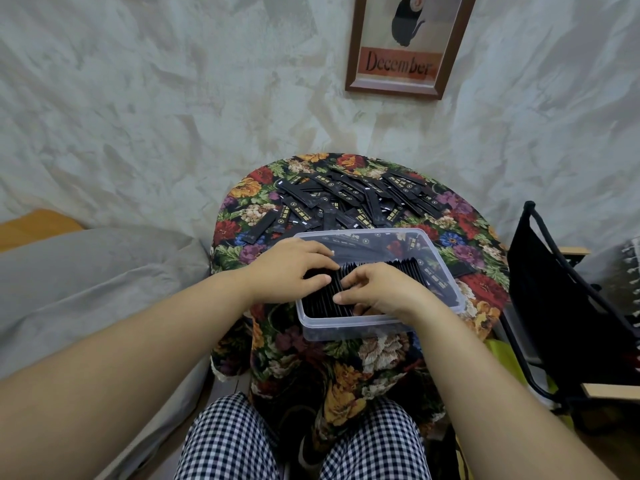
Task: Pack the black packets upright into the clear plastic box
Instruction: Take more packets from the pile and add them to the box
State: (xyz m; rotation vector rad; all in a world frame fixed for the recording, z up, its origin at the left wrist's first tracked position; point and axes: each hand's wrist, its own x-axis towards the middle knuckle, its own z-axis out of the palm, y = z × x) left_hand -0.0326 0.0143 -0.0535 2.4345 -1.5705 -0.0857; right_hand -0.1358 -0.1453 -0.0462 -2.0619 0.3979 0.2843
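A clear plastic box [349, 327] stands on a small round table covered by a floral cloth [478, 285]. Inside it a row of black packets [325, 301] stands upright on edge. My left hand [291, 268] reaches over the box's left rim, its fingers and thumb curled round the top edges of the upright packets. From the near right, my right hand [377, 289] pinches the packet tops beside it. A loose pile of black packets [349, 202] lies flat on the cloth behind the box.
A black folding chair [561, 306] stands to the right of the table. A grey cushion [86, 282] lies at the left. A framed "December" picture [405, 46] hangs on the pale wall behind. My checked trousers [228, 441] show below.
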